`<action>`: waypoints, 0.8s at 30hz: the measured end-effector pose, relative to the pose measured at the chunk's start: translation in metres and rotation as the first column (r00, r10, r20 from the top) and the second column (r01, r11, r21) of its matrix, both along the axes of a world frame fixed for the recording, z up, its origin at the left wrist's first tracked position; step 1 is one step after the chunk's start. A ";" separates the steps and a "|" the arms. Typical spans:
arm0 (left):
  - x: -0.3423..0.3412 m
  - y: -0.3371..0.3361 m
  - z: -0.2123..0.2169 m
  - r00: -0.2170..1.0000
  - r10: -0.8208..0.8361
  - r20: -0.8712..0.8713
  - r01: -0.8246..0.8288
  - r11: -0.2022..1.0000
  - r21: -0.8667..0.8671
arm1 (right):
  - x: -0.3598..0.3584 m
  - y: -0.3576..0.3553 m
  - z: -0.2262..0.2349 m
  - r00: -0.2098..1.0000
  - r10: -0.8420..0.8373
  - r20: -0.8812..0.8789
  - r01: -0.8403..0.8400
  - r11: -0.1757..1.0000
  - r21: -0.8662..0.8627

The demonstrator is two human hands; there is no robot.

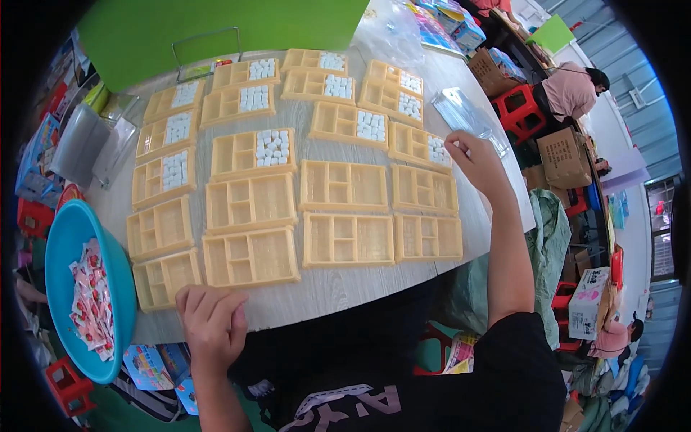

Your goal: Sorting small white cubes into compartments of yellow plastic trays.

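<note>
Yellow trays [343, 186] in rows fill the middle of the frame on the round table [338, 288].
Right hand [476, 161], fingers curled, perhaps pinching something small, hovers beside a part-filled tray [421, 147]; left hand [211, 322] rests spread, empty, near the lower-left tray [167, 278], blue bowl [65, 245] alongside.

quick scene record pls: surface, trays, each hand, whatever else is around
surface: pale wood-grain table, round edge
trays: yellow compartment trays laid in rows; far ones hold white pieces, the nearest rows hold none
left hand: resting on the table's near edge, beside the nearest tray
right hand: raised over the right trays, fingers curled; what it holds, if anything, cannot be told
left side: blue basin with red-and-white packets
far right: clear plastic bags
background: a seated person, cardboard boxes, red stools
</note>
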State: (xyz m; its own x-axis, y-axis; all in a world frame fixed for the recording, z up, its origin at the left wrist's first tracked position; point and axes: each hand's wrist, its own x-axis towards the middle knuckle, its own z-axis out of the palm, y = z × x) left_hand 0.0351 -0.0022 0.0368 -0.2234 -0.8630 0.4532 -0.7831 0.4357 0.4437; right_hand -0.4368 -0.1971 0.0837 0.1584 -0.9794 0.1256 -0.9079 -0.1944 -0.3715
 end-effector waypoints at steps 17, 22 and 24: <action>0.017 -0.001 -0.006 0.989 0.148 0.024 -0.148 0.989 0.022 | 0.194 -0.057 0.024 0.337 -0.157 0.928 -0.460 0.833 0.308; 0.016 -0.001 -0.008 0.996 0.086 -0.035 -0.086 0.996 0.012 | 0.318 -0.028 0.010 0.246 -0.187 0.951 -0.696 0.649 0.308; 0.019 0.000 -0.009 0.997 0.081 -0.017 -0.081 0.997 0.020 | 0.364 -0.019 0.006 0.325 -0.186 0.927 -0.727 0.578 0.371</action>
